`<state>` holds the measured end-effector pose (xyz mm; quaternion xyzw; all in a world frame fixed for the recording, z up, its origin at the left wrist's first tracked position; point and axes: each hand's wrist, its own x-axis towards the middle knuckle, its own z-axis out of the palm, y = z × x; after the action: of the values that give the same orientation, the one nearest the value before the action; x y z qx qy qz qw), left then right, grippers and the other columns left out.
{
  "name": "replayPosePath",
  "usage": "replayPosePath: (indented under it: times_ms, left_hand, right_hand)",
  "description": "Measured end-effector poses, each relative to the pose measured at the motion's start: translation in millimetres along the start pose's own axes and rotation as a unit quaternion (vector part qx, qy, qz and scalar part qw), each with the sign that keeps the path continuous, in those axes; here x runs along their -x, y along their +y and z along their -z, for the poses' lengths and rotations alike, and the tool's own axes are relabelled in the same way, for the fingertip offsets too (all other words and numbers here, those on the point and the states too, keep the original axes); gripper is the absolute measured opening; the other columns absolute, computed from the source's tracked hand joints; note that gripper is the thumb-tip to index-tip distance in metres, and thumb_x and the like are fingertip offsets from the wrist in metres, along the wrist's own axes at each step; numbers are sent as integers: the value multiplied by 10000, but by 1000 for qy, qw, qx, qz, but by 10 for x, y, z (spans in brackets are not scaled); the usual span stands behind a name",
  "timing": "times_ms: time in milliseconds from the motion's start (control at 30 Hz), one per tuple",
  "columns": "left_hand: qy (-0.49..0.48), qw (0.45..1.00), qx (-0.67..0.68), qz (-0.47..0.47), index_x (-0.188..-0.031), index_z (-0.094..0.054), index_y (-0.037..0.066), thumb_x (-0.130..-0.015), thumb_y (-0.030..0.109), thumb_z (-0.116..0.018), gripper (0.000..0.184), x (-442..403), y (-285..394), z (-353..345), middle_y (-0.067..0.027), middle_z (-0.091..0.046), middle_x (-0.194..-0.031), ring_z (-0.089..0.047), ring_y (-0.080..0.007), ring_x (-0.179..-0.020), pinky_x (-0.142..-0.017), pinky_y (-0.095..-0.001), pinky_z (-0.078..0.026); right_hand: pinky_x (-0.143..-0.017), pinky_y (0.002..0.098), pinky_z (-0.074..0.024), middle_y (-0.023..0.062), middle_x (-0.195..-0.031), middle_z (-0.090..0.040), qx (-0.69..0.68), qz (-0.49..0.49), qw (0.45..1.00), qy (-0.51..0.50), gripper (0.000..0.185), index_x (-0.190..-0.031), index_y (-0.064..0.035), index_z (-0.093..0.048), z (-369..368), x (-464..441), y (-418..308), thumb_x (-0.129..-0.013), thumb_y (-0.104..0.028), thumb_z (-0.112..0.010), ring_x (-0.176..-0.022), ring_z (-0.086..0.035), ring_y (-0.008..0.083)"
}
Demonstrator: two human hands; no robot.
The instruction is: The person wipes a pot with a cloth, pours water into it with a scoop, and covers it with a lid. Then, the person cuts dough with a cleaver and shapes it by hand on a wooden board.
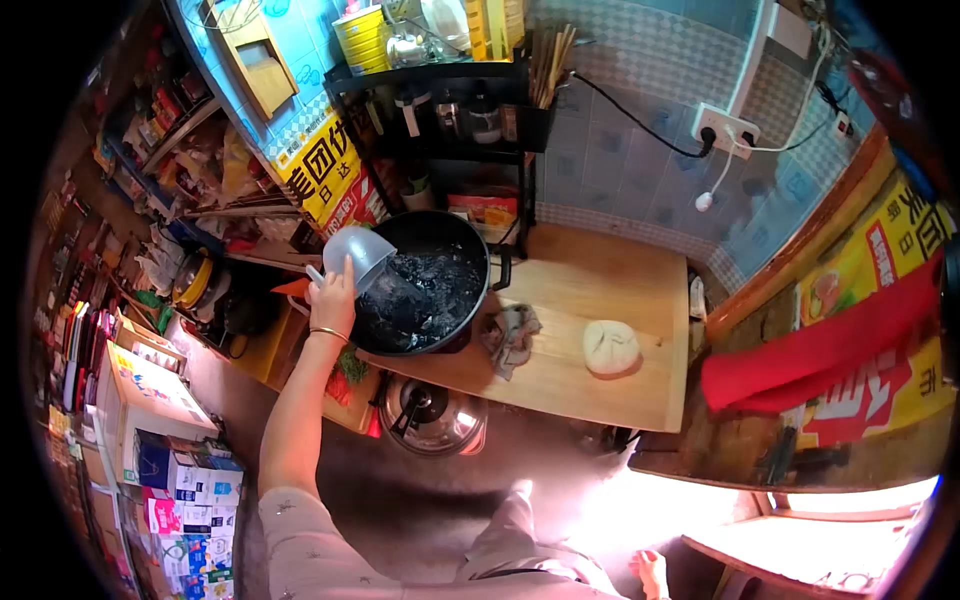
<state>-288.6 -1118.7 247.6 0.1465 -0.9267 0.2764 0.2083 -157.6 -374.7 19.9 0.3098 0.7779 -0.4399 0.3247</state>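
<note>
- The long, bare left arm reaches far out in front, almost straight.
- The round, bare left wrist is up high, past the rest of the arm.
- The bare left hand is curled tight in a grip, with one finger stretched out.
- The bare right hand hangs low by the right side, well apart from the left hand, its fingers loose and a bit bent.

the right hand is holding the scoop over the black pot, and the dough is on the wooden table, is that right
Not quite: the head view shows the left hand holding the scoop over the black pot; the right hand is well away from it. The dough is indeed on the wooden table.
</note>
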Motion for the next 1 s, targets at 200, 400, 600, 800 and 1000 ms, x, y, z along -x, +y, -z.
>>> replayPosePath:
  times_ms: [200, 400, 600, 800, 1000]
  left_hand:
    - [66, 992, -66, 90, -1334, -388, 25, -820, 150, -541, 550, 75, 83, 545, -52, -522, -772, -521, -214, -791, -726, -378, -421]
    - [53, 631, 314, 707, -972, -592, -16, -835, 198, -519, 265, 975, 380, 301, -243, -631, -921, -623, -351, -854, -675, -475, -473]
    - [34, 350, 777, 522, -1227, -488, 60, -915, 319, -389, 417, 3187, 3274, 540, -79, -514, -1252, -486, -193, -1159, -934, -350, -432]
    - [-624, 235, 608, 432, -868, -529, 143, -847, 176, -438, 99, 4505, 6817, 2561, -33, -483, -722, -483, -199, -599, -633, -439, -481]
    - [-845, 247, 474, -27, -813, -493, 117, -856, 159, -537, 74, 5189, 9171, 4570, -15, -505, -675, -520, -175, -623, -674, -465, -515]
  right_hand:
    - [-537, 277, -510, 134, -818, -659, -56, 55, 997, 1, 221, -1005, 30, -605, 86, 229, 192, -888, -142, -530, -652, -652, 197]
    - [-533, 278, -496, 113, -783, -635, -211, 100, 972, 40, 196, -970, 31, -597, 516, 429, 1521, -892, -134, -524, -641, -633, 187]
    - [-563, 266, -509, 100, -784, -644, -267, -10, 951, 157, 186, -921, 25, -621, 1081, 1096, 3333, -863, -128, -534, -660, -639, 163]
    - [-522, 251, -497, 71, -754, -639, -363, -61, 886, 283, 168, -899, -15, -623, 1535, 1699, 4971, -875, -154, -531, -601, -615, 124]
    - [-564, 227, -475, 37, -812, -621, -495, -1, 750, 439, 207, -1062, -61, -581, 2529, 1943, 5195, -916, -201, -539, -642, -576, 94]
